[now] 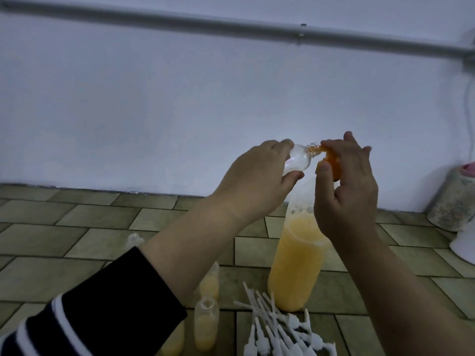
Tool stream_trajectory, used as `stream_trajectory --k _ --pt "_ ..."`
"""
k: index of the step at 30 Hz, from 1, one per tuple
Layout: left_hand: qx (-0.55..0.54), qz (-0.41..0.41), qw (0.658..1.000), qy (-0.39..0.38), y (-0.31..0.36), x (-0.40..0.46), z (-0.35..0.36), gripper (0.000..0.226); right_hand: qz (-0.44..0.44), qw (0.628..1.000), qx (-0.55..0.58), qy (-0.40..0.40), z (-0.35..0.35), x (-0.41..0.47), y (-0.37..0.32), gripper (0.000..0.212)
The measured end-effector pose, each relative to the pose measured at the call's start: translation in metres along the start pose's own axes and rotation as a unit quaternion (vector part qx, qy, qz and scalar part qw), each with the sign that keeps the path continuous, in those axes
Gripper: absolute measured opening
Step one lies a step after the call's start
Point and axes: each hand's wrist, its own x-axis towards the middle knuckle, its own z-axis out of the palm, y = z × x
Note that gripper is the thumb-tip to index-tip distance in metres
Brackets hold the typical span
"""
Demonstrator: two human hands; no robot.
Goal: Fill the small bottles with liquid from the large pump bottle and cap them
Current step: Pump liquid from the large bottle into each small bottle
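My left hand (253, 176) holds a small clear bottle (119, 160) tilted on its side, its threaded neck turned to the right. The orange pump nozzle (334, 160) of the large bottle reaches into that neck. My right hand (345, 191) curls round the orange pump head. Below it the large pump bottle (295, 268) stands upright on the tiled surface, mostly full of orange-yellow liquid. Nearer to me stand small bottles with orange liquid, one open-necked (205, 325) and another (210, 283) behind my left forearm.
A heap of white spray caps with long dip tubes (277, 327) lies in front of the large bottle. An empty small bottle (135, 240) stands to the left. A white wall closes the back; a speckled container (455, 201) sits at the far right.
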Motion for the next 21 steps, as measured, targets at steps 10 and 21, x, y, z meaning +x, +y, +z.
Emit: stream_trajectory --k 10,21 --pt "-0.004 0.009 1.0 0.017 0.002 0.004 -0.005 0.042 -0.013 1.0 -0.021 0.004 -0.002 0.005 0.0 0.038" --pt "-0.003 0.002 1.0 0.003 0.0 0.008 -0.011 0.043 -0.034 0.999 -0.031 -0.019 -0.007 0.013 -0.003 0.044"
